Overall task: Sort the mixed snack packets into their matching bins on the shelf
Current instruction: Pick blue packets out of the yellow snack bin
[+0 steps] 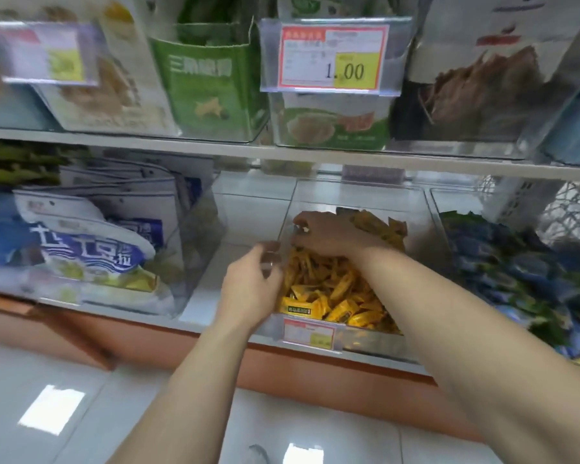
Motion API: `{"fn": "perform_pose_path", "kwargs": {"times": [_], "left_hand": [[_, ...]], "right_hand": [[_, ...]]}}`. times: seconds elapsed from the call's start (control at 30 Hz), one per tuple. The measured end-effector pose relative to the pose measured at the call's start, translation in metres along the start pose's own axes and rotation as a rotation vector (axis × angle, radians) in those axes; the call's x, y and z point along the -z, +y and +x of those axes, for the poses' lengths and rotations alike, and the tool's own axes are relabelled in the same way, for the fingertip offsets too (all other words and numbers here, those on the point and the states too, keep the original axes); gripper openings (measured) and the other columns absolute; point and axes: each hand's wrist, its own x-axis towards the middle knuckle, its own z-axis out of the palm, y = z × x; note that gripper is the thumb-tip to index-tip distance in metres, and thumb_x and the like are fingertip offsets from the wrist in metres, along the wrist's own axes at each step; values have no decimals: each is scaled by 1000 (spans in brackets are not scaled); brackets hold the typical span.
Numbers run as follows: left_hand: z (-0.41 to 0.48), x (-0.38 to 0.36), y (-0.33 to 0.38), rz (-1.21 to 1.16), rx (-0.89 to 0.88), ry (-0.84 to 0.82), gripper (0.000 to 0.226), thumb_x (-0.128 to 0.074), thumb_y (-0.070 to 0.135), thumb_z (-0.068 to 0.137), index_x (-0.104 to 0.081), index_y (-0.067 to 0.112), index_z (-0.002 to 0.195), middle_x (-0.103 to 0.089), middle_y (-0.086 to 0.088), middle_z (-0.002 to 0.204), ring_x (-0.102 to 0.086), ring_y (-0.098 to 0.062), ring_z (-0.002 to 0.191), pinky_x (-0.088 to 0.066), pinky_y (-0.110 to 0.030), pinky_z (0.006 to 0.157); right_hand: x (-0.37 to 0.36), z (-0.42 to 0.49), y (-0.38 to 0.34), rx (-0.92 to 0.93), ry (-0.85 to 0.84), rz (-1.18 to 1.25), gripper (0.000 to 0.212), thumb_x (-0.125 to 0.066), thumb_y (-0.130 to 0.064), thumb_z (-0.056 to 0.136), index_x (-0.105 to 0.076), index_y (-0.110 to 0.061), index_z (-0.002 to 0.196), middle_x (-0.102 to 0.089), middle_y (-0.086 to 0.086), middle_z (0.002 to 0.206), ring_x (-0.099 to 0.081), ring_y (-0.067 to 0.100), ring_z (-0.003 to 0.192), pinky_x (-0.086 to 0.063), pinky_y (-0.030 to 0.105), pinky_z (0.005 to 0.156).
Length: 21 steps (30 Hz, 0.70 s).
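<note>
Yellow snack packets (329, 289) fill the clear bin (365, 338) at the middle of the lower shelf (198, 316), heaped from the front wall to the back. My right hand (325, 234) lies palm-down on the heap near the bin's left wall. Its fingers are bent and their tips are among the packets, so I cannot tell whether they hold one. My left hand (248, 283) is at the same wall from outside, with its fingers curled over the top edge, gripping it. A small price tag (308, 333) sits on the bin's front. Just beside it to the right, a second bin holds blue packets (516, 262). To the left, well apart, white-and-blue bags (91, 249) stand in another bin. On the shelf above, a price label (332, 55) reads 1.00, next to a green carton (208, 82).
</note>
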Motion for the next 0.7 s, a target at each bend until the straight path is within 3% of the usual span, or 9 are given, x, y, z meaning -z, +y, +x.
{"fn": "perform_pose_path", "kwargs": {"times": [0.1, 0.2, 0.27, 0.33, 0.43, 0.57, 0.7], "left_hand": [[-2, 6, -6, -14, -14, -54, 31, -63, 36, 90, -62, 39, 120, -66, 26, 97, -62, 9, 74, -47, -16, 68], [-4, 11, -10, -10, -2, -86, 28, -63, 42, 88, -62, 41, 116, -65, 29, 92, -63, 9, 70, -53, -24, 71], [-4, 12, -10, -10, 7, -90, 27, -64, 44, 87, -64, 39, 114, -66, 27, 92, -63, 8, 70, -54, -29, 74], [-4, 12, -9, -11, 16, -81, 26, -65, 44, 87, -66, 36, 113, -66, 25, 92, -63, 6, 71, -54, -30, 75], [-4, 12, -5, -6, 29, -70, 26, -66, 41, 88, -67, 33, 112, -67, 21, 93, -64, 2, 78, -52, -28, 77], [-3, 10, -1, -32, 56, -58, 25, -65, 40, 89, -68, 30, 112, -68, 18, 99, -63, -5, 92, -48, -23, 77], [-2, 8, 4, -30, 82, -44, 26, -67, 39, 88, -66, 28, 111, -68, 14, 101, -65, -12, 96, -48, -26, 79]], "right_hand": [[-8, 11, 3, -42, -86, -31, 62, -58, -62, 88, -50, -24, 137, -56, 4, 137, -44, 31, 130, -41, 45, 102], [-7, 18, 10, 3, -73, -7, 36, -62, -58, 86, -63, -30, 108, -62, 1, 117, -54, 30, 117, -47, 40, 93], [-2, 17, 13, 16, -66, 28, 45, -65, -58, 83, -65, -32, 119, -63, -4, 123, -57, 22, 114, -49, 39, 95], [-1, 15, 15, 49, -80, 41, 46, -68, -59, 81, -64, -34, 119, -63, -9, 118, -58, 15, 107, -50, 31, 85], [-2, 11, 14, 91, 8, 198, 27, -77, -42, 80, -65, -30, 102, -62, -16, 100, -60, 9, 93, -43, 18, 67], [2, 2, 12, 129, 77, 193, 26, -78, -31, 80, -69, -34, 103, -63, -23, 90, -57, -2, 82, -44, 22, 69], [9, -13, 11, 142, 123, 114, 9, -74, -34, 84, -73, -34, 92, -67, -18, 91, -63, 11, 93, -51, 35, 83]]}}
